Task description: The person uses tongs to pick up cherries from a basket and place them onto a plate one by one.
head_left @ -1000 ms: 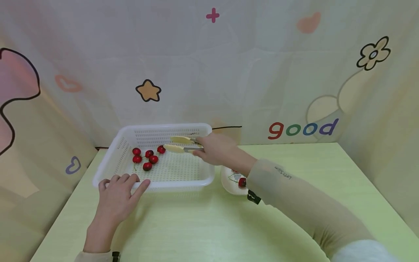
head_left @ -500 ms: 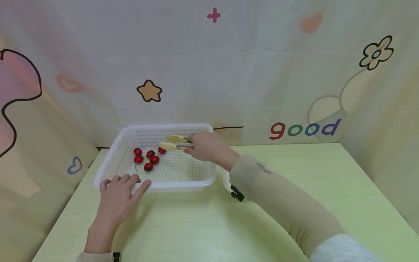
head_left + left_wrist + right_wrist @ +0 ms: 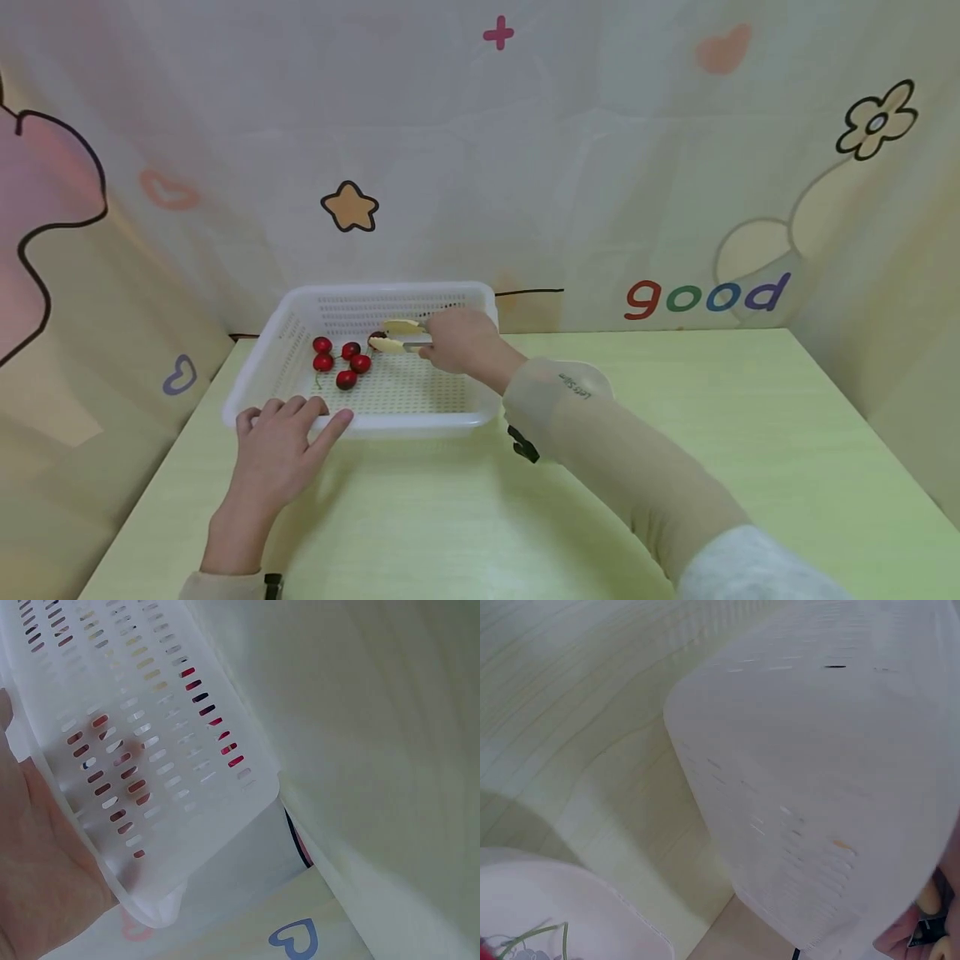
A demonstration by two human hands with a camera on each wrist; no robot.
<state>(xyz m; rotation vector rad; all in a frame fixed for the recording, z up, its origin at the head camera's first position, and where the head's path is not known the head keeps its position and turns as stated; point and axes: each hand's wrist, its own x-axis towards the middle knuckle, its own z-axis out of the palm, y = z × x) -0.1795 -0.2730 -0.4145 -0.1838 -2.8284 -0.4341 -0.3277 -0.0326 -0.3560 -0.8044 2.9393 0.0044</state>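
My left hand [image 3: 279,450] grips the near rim of a white plastic basket [image 3: 420,423], its fingers hooked over the edge; in the left wrist view fingers show through the wall's slots. My right hand [image 3: 467,340] holds tongs [image 3: 416,347] with pale yellow tips inside the basket. The tips stand apart around a dark red cherry [image 3: 377,337] toward the back, partly hidden by them. Left of it several more cherries [image 3: 347,380] lie on the mesh floor, at least one with a green stem. The right wrist view sees mainly the basket's outer wall [image 3: 817,750].
A white plate [image 3: 592,379] stands right of the basket, mostly hidden under the right forearm. In the right wrist view the plate [image 3: 607,915] bears green stems [image 3: 536,930] and a sliver of red. A printed curtain [image 3: 600,208] hangs behind the pale table [image 3: 420,525].
My right hand has moved left and lowered the tongs, whose tips now straddle the back cherry. The forearm covers more of the plate. My left hand stays on the rim.
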